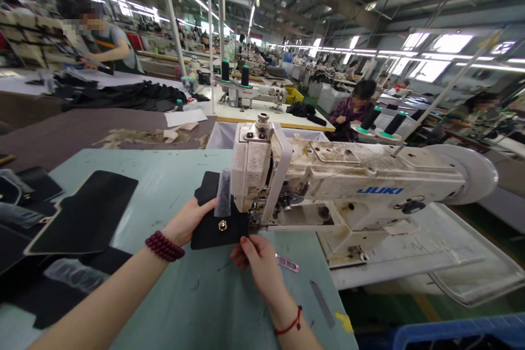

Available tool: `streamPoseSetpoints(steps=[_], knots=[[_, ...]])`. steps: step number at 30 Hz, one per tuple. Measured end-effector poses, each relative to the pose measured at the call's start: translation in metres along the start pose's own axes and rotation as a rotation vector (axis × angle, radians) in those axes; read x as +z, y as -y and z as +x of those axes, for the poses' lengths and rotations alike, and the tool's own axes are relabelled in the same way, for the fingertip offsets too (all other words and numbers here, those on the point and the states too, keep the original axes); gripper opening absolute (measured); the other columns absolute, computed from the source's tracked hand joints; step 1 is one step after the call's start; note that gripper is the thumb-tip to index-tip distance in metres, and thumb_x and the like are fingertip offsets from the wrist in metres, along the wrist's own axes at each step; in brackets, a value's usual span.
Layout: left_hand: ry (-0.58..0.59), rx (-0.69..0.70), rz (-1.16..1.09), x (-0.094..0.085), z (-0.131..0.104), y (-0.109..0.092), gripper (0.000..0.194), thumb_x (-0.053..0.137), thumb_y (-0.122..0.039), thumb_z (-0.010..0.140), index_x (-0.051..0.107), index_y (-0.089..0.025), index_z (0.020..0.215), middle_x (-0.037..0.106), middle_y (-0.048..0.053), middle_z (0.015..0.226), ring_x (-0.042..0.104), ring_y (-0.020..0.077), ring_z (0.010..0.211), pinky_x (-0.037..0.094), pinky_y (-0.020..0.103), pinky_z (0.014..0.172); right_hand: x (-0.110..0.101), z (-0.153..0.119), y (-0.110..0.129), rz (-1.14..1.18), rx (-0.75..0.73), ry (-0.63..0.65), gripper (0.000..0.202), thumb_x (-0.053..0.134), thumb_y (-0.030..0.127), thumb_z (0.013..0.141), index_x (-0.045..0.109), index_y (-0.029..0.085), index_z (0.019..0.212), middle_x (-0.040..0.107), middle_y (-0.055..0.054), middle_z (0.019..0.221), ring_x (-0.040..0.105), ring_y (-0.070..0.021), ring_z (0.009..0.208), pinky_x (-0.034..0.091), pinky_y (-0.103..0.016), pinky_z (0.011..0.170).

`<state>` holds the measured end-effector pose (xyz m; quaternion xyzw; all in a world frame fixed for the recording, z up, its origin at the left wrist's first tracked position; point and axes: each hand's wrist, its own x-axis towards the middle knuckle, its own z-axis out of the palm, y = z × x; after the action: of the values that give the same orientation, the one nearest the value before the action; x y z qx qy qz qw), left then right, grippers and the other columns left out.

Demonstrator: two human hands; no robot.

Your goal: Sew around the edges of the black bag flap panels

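My left hand (192, 223) grips the black panel (208, 237) by its left edge; my right hand (259, 258) pinches its near right corner. It lies lengthwise near to far, left of the sewing machine (353, 175).

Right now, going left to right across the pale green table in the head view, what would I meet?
Black panel → left hand → clasp → right hand → pink item → grey strip → yellow scrap.
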<state>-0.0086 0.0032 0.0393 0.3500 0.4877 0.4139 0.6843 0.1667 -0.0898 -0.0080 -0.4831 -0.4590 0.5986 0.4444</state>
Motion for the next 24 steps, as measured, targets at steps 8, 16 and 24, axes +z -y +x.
streamPoseSetpoints(steps=[8, 16, 24], knots=[[0.041, 0.013, 0.015, -0.001, 0.023, -0.002, 0.035, 0.077, -0.019, 0.072, 0.067, -0.014, 0.105, 0.078, 0.008, 0.078, 0.074, 0.0262, 0.067, 0.062, 0.034, 0.062, 0.001, 0.011, -0.002, 0.105, 0.011, -0.043, 0.069, 0.052, 0.074, 0.08, 0.056, 0.006, 0.088, 0.062, -0.012, 0.081, 0.057, -0.0091, 0.06, 0.041, -0.015, 0.054], [0.034, -0.021, 0.032, 0.0, 0.025, -0.003, 0.036, 0.079, -0.023, 0.071, 0.068, -0.015, 0.104, 0.078, 0.006, 0.074, 0.074, 0.026, 0.062, 0.061, 0.034, 0.059, 0.006, 0.011, -0.004, 0.148, 0.016, -0.099, 0.068, 0.054, 0.074, 0.079, 0.056, 0.006, 0.084, 0.062, -0.012, 0.078, 0.057, -0.0089, 0.058, 0.042, -0.015, 0.054], [0.091, -0.123, 0.002, -0.009, 0.008, -0.001, 0.031, 0.074, -0.035, 0.076, 0.071, -0.011, 0.096, 0.077, 0.011, 0.081, 0.072, 0.023, 0.068, 0.06, 0.03, 0.063, 0.008, 0.008, -0.001, 0.137, 0.029, -0.132, 0.065, 0.054, 0.072, 0.08, 0.057, 0.007, 0.084, 0.061, -0.01, 0.076, 0.056, -0.009, 0.059, 0.043, -0.015, 0.054]])
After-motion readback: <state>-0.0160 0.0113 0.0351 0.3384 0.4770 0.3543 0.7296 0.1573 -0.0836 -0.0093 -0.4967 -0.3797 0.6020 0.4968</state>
